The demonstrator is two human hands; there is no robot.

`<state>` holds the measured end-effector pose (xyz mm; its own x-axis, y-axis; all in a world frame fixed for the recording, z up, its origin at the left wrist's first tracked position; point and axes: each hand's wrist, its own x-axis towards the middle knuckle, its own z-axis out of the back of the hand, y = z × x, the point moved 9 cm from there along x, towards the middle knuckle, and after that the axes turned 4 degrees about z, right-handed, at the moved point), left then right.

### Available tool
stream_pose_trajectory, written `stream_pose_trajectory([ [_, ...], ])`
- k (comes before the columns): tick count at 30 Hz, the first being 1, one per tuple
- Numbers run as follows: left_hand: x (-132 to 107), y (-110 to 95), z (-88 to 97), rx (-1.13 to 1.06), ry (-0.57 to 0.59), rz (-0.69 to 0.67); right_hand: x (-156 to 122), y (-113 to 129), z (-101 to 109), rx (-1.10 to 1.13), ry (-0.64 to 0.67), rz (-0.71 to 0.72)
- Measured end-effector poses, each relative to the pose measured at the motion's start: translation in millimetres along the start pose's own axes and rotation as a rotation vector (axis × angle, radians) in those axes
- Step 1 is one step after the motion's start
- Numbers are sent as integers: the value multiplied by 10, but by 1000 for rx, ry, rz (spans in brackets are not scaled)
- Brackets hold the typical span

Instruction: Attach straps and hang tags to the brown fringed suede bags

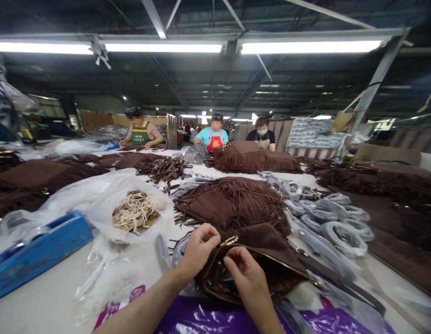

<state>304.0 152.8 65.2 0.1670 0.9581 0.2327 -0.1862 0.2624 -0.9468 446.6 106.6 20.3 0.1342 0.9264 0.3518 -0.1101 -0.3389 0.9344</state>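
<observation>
A dark brown handbag (271, 246) lies in front of me with its gold zipper mouth open, showing a dark patterned lining. My left hand (203, 246) is closed in a pinch at the bag's left end, beside a gold metal clasp (229, 241). What sits between its fingertips is too small to tell. Over the open mouth, my right hand (248, 273) has its thumb and fingers pinched together, and their contents are hidden too. A brown strap (340, 273) runs from the bag's right end. Purple plastic packaging (201, 317) lies beneath the bag.
Fringed brown bags (232, 204) are piled just beyond. Wrapped coiled straps (344, 236) lie at right. On the left are a blue tape dispenser (44, 255) and a plastic bag (97, 218) holding tags with white strings (135, 211). Several people work across the table.
</observation>
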Motion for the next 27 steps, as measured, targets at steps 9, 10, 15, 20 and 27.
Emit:
stream_pose_trajectory([
  [9, -139, -233, -46, 149, 23, -199, -354, 129, 175, -955, 370, 190],
  [10, -164, -265, -60, 122, 46, -212, -368, 192, 186, -961, 362, 217],
  [15, -227, -184, -230, -213, 241, -38, -384, 599, 201, -682, 145, 336],
  [20, -268, -21, -384, -358, 362, 168, -351, 394, 177, -81, -100, -37],
  [27, -266, 75, -402, -387, 400, 198, -290, 161, 115, 514, -201, -218],
])
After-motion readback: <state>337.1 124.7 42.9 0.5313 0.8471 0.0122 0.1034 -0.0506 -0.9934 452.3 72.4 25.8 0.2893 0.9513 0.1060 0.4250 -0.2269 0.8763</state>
